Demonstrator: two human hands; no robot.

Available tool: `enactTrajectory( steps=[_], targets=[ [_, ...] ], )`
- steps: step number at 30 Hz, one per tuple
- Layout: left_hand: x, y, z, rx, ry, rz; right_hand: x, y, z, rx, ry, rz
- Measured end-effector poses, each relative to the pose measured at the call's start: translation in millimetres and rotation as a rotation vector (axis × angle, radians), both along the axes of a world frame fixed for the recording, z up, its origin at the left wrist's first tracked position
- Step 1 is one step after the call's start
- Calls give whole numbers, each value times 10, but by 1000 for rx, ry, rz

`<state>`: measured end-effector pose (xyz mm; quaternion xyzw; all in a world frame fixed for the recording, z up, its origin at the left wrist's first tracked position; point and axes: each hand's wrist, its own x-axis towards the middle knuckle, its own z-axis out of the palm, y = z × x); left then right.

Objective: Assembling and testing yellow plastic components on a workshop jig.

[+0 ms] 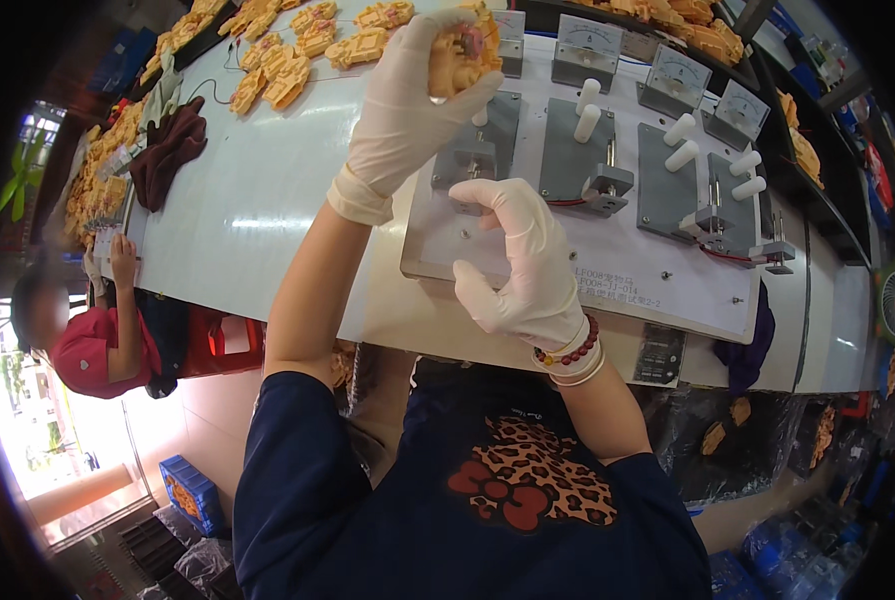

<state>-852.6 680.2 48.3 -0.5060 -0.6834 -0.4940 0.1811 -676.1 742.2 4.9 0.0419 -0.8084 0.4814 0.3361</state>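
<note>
My left hand (407, 110), in a white glove, is raised over the far side of the bench with its fingers wrapped round a yellow-orange plastic assembly (457, 62). Some pink and metallic bits show inside the part. Lower and to the right, my right hand (527, 270), also gloved, hovers over the white fixture board (607, 265). Its thumb and fingers are curved apart, with nothing between them. Closest to the right hand's fingertips is a grey fixture block (472, 158) with a white-knobbed clamp, partly hidden behind the left hand.
Several grey toggle clamps with white knobs (587, 123) and analog meters (585, 48) stand on the board. More yellow-orange assemblies (285, 78) lie at the far left of the bench, near a dark brown cloth (170, 150). A co-worker in a red shirt (102, 345) sits at left.
</note>
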Motion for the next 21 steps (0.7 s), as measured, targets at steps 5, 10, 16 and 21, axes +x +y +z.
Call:
enactTrajectory(
  steps=[5,10,16,21],
  targets=[
    [2,-205,-116,-170,-331,-254,-4,1,9,-9,-7,21],
    [-60,-233,-88,-342,-511,-517,-7,3,23,-12,-10,49],
    [-439,-215,-184,-372,-36,-341,177,-12,110,32,-136,-97],
    [-1697,-125,-601,-96,-11,224,731,7,317,89,1,-230]
  ],
)
